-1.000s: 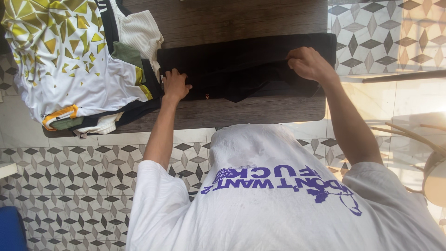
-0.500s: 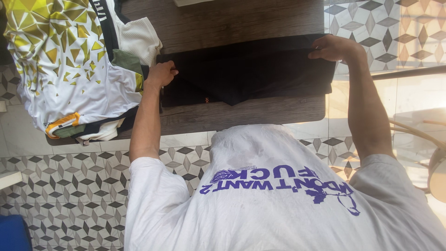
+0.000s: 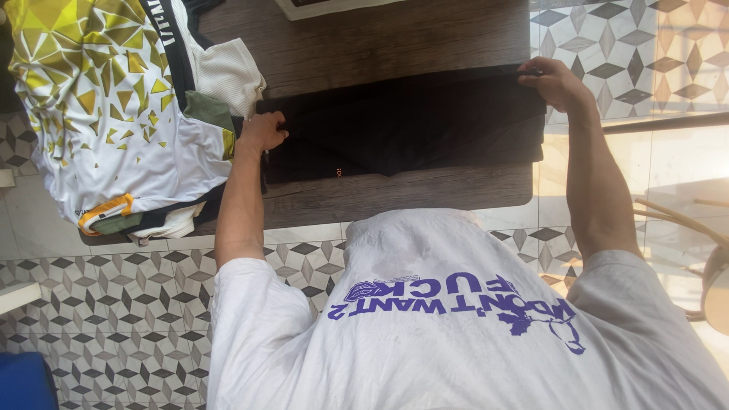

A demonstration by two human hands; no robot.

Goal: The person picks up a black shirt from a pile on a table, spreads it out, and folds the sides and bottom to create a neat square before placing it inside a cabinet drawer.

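Black fabric, a dark garment (image 3: 402, 125), lies spread flat across the wooden table (image 3: 395, 42) in the middle of the frame, and both hands of the person hold it at its two ends. The left hand (image 3: 263, 130) sits at the left end of the cloth, its fingers curled closed on the edge there, just beside the pile of other clothes. The right hand (image 3: 558, 82) is at the upper right corner of the cloth, fingers pinched shut on the top edge, where the garment reaches the right side of the table. With one grip at each end the cloth is kept stretched between them, and this seems to be why it lies so straight and smooth along its upper edge. So the garment runs between the two grips, with nearly all of it below and inward of the fingers, resting on the table. A lower layer shows a pointed fold near the middle of the bottom edge.

At the upper left of the frame a white jersey with yellow-green triangles (image 3: 99, 99) lies on the pile, partly hanging over the table edge. Under the table the patterned tile floor (image 3: 114, 304) is visible. At the right edge of the frame stands part of a wooden chair (image 3: 683, 220).
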